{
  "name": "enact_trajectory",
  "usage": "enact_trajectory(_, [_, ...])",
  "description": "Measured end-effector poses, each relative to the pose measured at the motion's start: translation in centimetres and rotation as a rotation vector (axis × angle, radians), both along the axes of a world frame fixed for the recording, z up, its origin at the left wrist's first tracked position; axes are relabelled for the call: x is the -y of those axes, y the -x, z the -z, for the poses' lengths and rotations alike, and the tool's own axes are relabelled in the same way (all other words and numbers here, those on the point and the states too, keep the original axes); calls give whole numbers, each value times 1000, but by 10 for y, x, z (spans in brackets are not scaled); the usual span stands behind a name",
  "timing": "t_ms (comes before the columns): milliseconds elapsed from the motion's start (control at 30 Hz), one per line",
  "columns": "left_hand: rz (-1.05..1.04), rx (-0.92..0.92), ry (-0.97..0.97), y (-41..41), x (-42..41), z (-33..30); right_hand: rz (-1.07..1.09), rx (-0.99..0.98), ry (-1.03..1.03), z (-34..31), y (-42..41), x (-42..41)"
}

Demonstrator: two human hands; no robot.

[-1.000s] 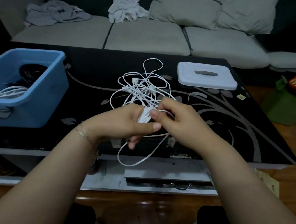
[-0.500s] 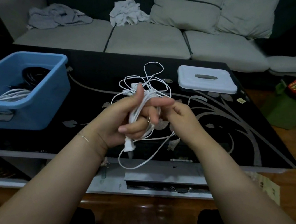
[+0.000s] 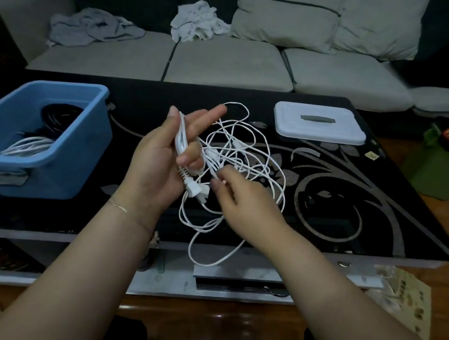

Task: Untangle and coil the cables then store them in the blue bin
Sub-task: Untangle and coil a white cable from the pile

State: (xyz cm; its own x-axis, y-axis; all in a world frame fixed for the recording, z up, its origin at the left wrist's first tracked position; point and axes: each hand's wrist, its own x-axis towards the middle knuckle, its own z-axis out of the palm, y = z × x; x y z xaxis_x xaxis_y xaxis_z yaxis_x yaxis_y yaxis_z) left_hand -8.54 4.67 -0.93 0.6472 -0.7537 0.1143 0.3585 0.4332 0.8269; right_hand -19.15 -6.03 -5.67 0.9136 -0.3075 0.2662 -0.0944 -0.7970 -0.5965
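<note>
**Mid-coil: white cable bundle in left hand, right hand at the tangle**

Left hand (image 3: 158, 161): palm up, raised above table. Index and thumb extended almost straight; lower fingers (image 3: 190, 157) curled over a folded bundle of white cable (image 3: 181, 138) lying across the palm. White plug (image 3: 193, 188) hanging out below the curled fingers, at heel of palm.

Right hand (image 3: 245, 201): back toward camera, fingers bent, tips pinching a strand just right of the plug. Exact finger contact blurred; grip on strand appears light.

White cable tangle (image 3: 247, 158): loose, many overlapping loops, spread on table between the two hands and toward the far side, running up into the left-hand bundle. One long loop (image 3: 206, 253) hanging down past the near table edge. Not yet sorted.

Blue bin (image 3: 76, 156): on left part of table, well apart from hands. Inside: coiled black cable (image 3: 59, 116) at rear, coiled white cable (image 3: 28, 145) at front.

Black glass table (image 3: 356, 204) with pale floral pattern; bare surface right of the tangle. White lid (image 3: 319, 122) with grey handle lying flat at far right, apart from tangle. Near edge running just under both wrists; open gap between bin and left hand.

Behind: grey sofa (image 3: 231, 65) with crumpled cloths (image 3: 197, 20). Green object (image 3: 439, 175) on floor at right; identity cannot be told.
</note>
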Motion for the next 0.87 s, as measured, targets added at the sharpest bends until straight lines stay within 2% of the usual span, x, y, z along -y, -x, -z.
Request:
enact_trajectory(234, [-204,82,-139,-5,0,4,-148,-51,107,4,2,-6])
enact_trajectory(367, [-308,366,-416,-3,6,11,-172,-68,167,7,0,-2])
enact_trajectory(501, [-294,467,-552,2,15,15,-155,-47,261,8,-2,2])
enact_trajectory(601, [-320,804,-816,3,16,23,-122,-1,313,4,-2,4])
enact_trajectory(701, [-220,1139,-1057,4,15,29,-91,-8,401,3,-3,5])
enact_trajectory(768, [-161,1215,-1137,7,16,26,-71,-25,438,5,-4,7])
enact_trajectory(868, [-80,1228,-1197,10,14,21,-43,21,464,6,-5,11])
